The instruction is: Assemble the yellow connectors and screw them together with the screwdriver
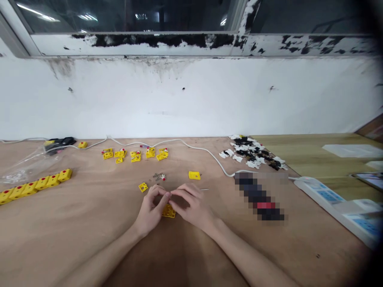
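Both my hands meet at the middle of the wooden table (89,223). My left hand (151,209) and my right hand (191,207) are closed, fingertips pinched together over a small yellow plastic part (168,211) that lies between them on the table. What the fingertips pinch is too small to make out. A yellow square piece (143,187) lies just beyond my left hand, another yellow piece (194,175) beyond my right, and tiny metal bits with red (159,176) sit between these.
A row of yellow blocks with red dots (32,185) lies at the left. Several small yellow parts (134,154) line the back. A white cable (206,153) runs to a power strip (332,203) at right. Black and white pieces (253,155) are heaped at back right.
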`<state>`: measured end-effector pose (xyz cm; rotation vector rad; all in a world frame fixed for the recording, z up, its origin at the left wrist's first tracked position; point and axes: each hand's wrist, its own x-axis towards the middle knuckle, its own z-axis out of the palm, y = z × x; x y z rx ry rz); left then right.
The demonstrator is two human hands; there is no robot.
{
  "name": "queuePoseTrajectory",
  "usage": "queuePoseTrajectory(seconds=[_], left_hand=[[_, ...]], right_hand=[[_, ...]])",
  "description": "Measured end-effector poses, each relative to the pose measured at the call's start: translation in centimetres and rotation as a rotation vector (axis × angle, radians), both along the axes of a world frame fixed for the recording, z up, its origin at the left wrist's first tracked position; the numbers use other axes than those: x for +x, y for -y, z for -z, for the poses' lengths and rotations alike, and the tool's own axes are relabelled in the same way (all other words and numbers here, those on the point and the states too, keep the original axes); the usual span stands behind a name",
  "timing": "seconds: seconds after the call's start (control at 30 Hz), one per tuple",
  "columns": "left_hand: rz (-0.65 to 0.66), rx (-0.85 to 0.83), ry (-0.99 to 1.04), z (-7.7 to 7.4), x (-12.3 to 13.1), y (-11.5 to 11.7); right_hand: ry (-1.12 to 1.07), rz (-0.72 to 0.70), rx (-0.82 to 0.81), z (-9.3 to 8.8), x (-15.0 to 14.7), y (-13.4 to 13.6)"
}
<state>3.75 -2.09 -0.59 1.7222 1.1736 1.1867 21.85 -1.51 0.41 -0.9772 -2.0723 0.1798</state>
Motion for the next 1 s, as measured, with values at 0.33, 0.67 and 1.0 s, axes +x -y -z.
queuePoseTrajectory(seconds=[0.33, 0.67, 1.0], left_hand=[[0.390, 0.104, -0.337, -0.8, -3.7, -1.3], [0.403, 0.294, -0.555, -0.8, -3.7, -1.3], [0.523, 0.420, -0.605, -1.0, -3.4, -1.1]], right_hand=[[0.123, -0.090, -0.285, -0.7, 2.1, 0.0], [0.188, -0.126, -0.498, -0.8, 2.1, -0.2], [0.230, -0.097, -0.526, -1.0, 2.0, 0.0]])
